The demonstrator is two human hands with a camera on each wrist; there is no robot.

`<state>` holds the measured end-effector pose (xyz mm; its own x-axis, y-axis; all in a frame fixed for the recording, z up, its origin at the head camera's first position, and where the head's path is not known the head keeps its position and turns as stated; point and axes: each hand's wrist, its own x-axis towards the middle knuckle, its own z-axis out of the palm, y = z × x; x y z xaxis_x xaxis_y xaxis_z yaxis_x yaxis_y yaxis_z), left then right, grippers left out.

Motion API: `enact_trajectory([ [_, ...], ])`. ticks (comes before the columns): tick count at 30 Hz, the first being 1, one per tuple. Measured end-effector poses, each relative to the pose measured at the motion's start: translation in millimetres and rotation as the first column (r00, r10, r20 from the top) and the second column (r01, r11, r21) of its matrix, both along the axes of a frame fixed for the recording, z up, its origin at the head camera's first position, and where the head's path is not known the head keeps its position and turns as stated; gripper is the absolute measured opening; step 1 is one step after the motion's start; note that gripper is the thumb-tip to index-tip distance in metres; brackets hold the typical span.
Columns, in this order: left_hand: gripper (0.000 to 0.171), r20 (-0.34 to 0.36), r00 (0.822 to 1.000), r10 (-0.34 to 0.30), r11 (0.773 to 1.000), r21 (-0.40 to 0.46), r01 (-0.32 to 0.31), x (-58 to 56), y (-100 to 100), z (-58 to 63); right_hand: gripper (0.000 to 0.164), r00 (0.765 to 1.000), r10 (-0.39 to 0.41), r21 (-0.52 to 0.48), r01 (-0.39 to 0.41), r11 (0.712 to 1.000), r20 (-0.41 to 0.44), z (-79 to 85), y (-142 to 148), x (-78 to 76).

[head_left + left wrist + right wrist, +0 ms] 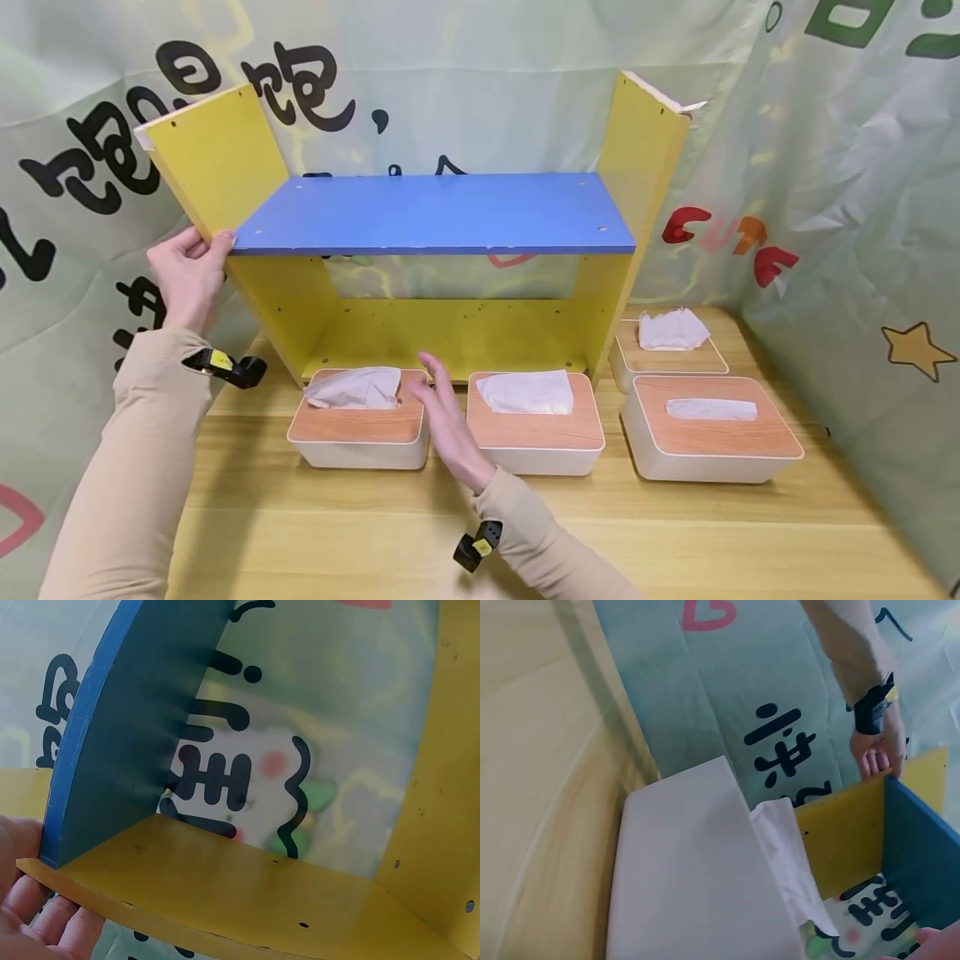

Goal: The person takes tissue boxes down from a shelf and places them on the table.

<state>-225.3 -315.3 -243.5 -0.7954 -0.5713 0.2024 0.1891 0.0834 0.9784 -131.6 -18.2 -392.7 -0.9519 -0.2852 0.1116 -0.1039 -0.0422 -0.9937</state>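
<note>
A small shelf unit with yellow panels and a blue board (435,212) stands on the table. My left hand (191,275) grips its left side panel (225,150) where the blue board meets it. In the left wrist view, the fingers (60,922) curl under the yellow panel, with the thumb by the blue edge. My right hand (453,429) hovers between two tissue boxes, fingers extended and holding nothing. The left tissue box (360,454) and the middle tissue box (540,461) have white bodies, wood-look lids and tissues sticking out. Whether the right hand touches either is unclear.
To the right stand another tissue box (705,468) and, behind it, one with a paler lid (675,361). They rest on a wooden table (337,533). A printed cloth (480,92) hangs behind and along the sides.
</note>
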Motion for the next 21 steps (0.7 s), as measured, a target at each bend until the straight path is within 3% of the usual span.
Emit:
enact_trajectory([
  [7,0.045,-0.009,1.0,0.004,1.0,0.001,-0.004,0.0,-1,-0.9,0.052,1.0,0.024,-0.07,-0.023,0.997,0.009,14.1,11,3.4],
  [15,0.046,0.011,1.0,0.006,1.0,-0.011,-0.006,0.1,-1,-0.3,0.047,0.998,0.046,-0.103,-0.05,0.993,-0.042,24.5,25,4.0],
  [21,0.043,0.016,1.0,0.022,0.999,-0.04,-0.021,-0.5,-2,-1.4,0.046,0.992,0.075,-0.035,-0.079,0.996,-0.103,29.1,42,-1.1],
])
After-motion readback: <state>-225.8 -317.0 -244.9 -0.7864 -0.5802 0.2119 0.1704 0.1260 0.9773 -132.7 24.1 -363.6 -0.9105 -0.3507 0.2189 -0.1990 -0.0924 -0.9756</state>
